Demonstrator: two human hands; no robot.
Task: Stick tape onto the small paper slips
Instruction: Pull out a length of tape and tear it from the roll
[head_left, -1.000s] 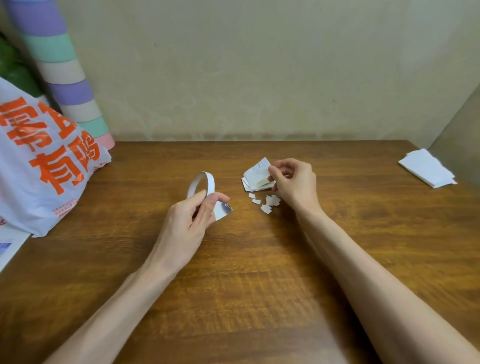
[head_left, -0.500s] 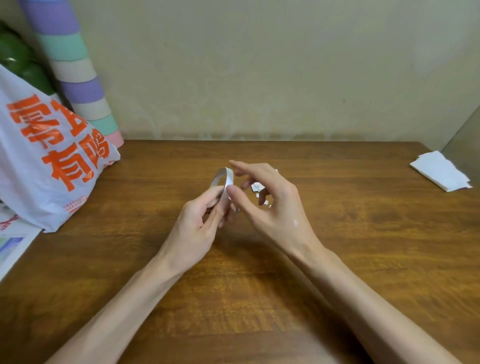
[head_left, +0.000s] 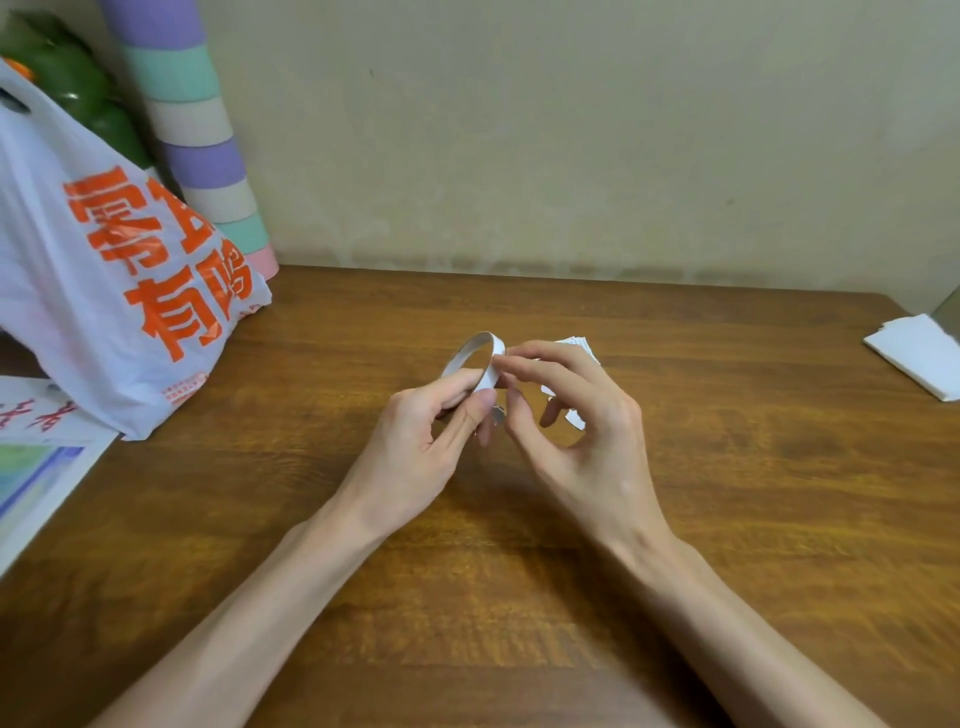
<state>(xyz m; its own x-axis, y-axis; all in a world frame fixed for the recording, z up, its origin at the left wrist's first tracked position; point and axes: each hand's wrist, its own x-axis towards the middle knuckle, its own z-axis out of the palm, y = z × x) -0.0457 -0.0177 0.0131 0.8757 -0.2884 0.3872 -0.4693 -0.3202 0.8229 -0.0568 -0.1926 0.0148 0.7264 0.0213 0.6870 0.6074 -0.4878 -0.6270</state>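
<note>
A thin white tape roll (head_left: 480, 358) stands upright over the middle of the wooden table (head_left: 727, 519), held by my left hand (head_left: 426, 441) between thumb and fingers at its lower edge. My right hand (head_left: 576, 441) is right beside it, its thumb and fingertips touching the roll's right edge where the tape end lies. Behind my right hand, small white paper slips (head_left: 574, 418) and a folded paper (head_left: 576, 345) lie on the table, mostly hidden by my fingers.
A white plastic bag with orange characters (head_left: 119, 291) fills the left side, a striped pastel cylinder (head_left: 202, 150) behind it. Printed sheets (head_left: 36, 467) lie at the left edge. A white paper stack (head_left: 919, 353) sits at the far right, near the wall.
My right hand left the slips and came over to the tape roll, now fingering its edge. My left hand kept holding the roll, slightly raised.
</note>
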